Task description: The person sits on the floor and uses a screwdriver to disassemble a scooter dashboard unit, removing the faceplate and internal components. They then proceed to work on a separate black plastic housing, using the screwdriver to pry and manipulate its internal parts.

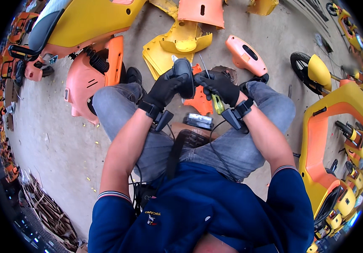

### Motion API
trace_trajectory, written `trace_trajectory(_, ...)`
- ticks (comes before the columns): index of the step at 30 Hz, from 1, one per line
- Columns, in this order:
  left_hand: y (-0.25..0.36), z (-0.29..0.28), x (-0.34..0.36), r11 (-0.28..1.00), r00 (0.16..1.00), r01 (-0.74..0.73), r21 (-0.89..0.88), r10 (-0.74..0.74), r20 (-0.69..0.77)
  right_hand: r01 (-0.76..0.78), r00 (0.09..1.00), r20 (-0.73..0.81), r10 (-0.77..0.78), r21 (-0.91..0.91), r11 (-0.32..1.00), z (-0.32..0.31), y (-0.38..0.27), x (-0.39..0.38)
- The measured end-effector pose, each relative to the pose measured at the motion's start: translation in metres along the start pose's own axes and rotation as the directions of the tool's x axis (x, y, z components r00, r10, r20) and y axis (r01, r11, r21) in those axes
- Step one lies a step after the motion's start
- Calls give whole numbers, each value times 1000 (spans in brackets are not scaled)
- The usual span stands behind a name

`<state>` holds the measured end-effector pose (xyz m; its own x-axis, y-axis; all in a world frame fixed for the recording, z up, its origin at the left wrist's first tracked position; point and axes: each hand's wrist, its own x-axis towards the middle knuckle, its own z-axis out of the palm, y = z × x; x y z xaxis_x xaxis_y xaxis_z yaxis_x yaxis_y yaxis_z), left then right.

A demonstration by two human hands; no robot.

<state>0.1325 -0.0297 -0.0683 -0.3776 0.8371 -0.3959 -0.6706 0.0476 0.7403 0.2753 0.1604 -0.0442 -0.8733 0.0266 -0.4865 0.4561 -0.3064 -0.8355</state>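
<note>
Black gloves cover both of my hands, held up between my bent knees. My left hand [164, 89] grips a dark, oval lamp-like part [184, 76], tilted so that its dark outer face shows. Close on its right, my right hand [223, 87] is closed around a screwdriver [218, 104]. The tool's clear yellow-green handle hangs below the fingers, and a thin shaft sticks up beyond them. Below the hands lies a flat orange plastic piece [198, 102]. Nearer to me is a clear-and-black rectangular light unit [198, 120]. My fingers partly hide the oval part's edges.
Yellow plastic panels [155, 52] and an orange cover [201, 12] lie ahead. An orange slotted shell [245, 55] lies near my right foot. An orange fender assembly [84, 82] stands left, a yellow scooter frame [310, 139] right. Scrap strips [49, 211] lie lower left.
</note>
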Motion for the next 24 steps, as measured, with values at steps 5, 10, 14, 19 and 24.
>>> trace_trajectory(5, 1, -1, 5, 999, 999, -50, -6, 50, 3, 112, 994, 8, -112, -135, 985, 2, -4, -1)
trace_trajectory(10, 4, 4, 3, 997, 1000, -26, -74, 25, -14, 125, 992, 18, -124, -238, 963, 10, -1, -3)
trace_trajectory(14, 3, 3, 1, 999, 1000, -9, -51, 8, -13, 98, 995, -3, -101, -191, 977, 11, 3, -2)
trace_trajectory(19, 9, 8, -3, 996, 1000, 19, -84, -20, -15, 89, 996, -8, -91, -167, 982, 13, 1, -4)
trace_trajectory(24, 6, 5, -2, 998, 997, 30, -63, -34, -68, 55, 998, 1, -55, -144, 988, 11, 3, -3)
